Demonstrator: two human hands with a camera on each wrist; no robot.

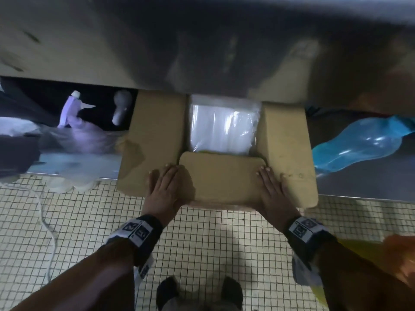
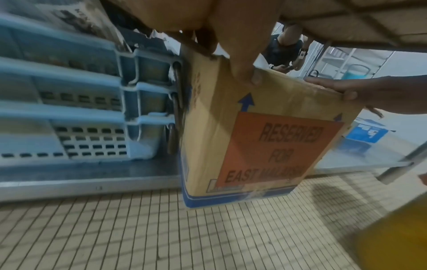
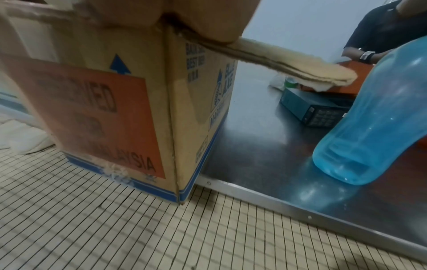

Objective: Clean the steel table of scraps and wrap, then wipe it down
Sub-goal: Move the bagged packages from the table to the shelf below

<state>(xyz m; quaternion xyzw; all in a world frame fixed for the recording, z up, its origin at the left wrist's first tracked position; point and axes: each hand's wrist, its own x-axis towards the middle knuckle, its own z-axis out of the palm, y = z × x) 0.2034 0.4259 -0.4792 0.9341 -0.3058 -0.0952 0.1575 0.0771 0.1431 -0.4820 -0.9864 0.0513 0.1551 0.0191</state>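
Note:
An open cardboard box (image 1: 283,153) stands on the lower steel shelf (image 1: 359,182) under the steel table top (image 1: 202,41), sticking out over the tiled floor. Clear plastic wrap (image 1: 222,129) fills its inside. My left hand (image 1: 165,182) lies on the box's near left corner, its fingers flat on top. In the left wrist view its thumb (image 2: 245,69) presses the box's front wall (image 2: 265,146). My right hand (image 1: 270,185) holds the near right corner the same way, thumb over the front edge (image 2: 346,89). An orange label covers the front (image 3: 92,113).
A blue plastic bottle (image 1: 357,147) stands on the shelf right of the box, with a black device (image 3: 316,109) behind it. A spray bottle (image 1: 71,108) and a blue crate (image 2: 69,109) are left of the box. Another person (image 3: 381,31) is beyond the shelf.

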